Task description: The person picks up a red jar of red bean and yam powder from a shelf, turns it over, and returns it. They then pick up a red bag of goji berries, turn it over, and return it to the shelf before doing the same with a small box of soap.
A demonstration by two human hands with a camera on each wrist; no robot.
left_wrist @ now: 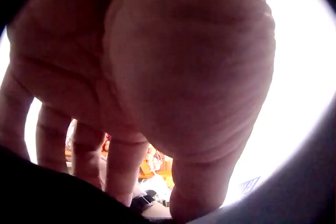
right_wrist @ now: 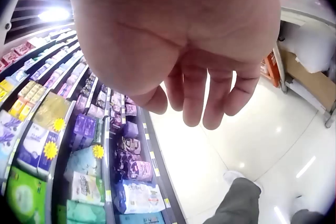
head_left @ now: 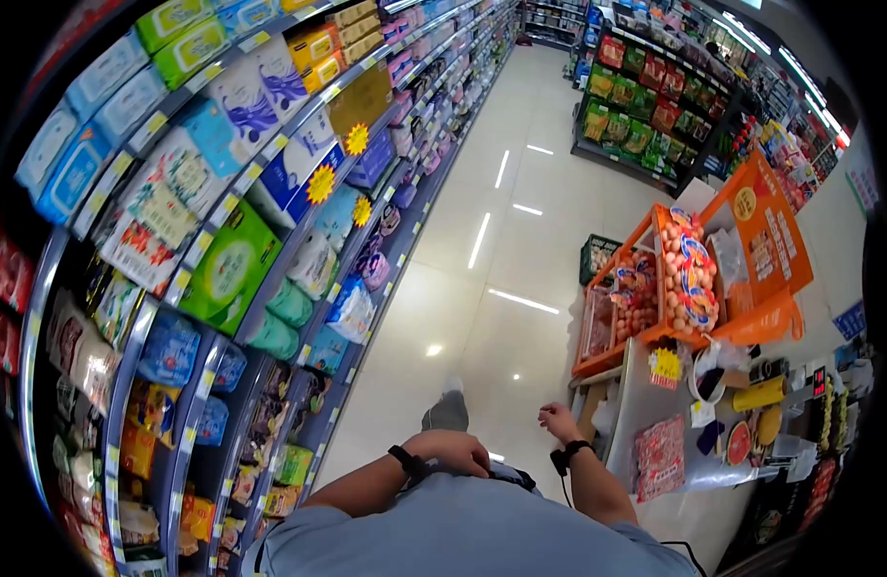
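In the head view my left hand (head_left: pixel 453 450) hangs in front of the grey-blue shirt (head_left: pixel 482 529), overlapping its lower front. The left wrist view has its palm (left_wrist: pixel 184 66) close up and dark, with fingers (left_wrist: pixel 123 166) extended downward and nothing in them. My right hand (head_left: pixel 559 423) is held out at the side, near the end of a metal counter (head_left: pixel 698 433). Seen from the right wrist, its relaxed fingers (right_wrist: pixel 194 98) hang slightly bent and hold nothing. Each wrist wears a black strap (head_left: pixel 405 462).
Shelves of tissue packs (head_left: pixel 232 269) and wipes line the left side. A tiled floor (head_left: pixel 501 231) runs down the aisle. At right stand an orange rack (head_left: pixel 621 298) of bagged round goods and the counter, with a red-and-white packet (head_left: pixel 660 459) on it. Snack shelves (head_left: pixel 646 96) stand farther back.
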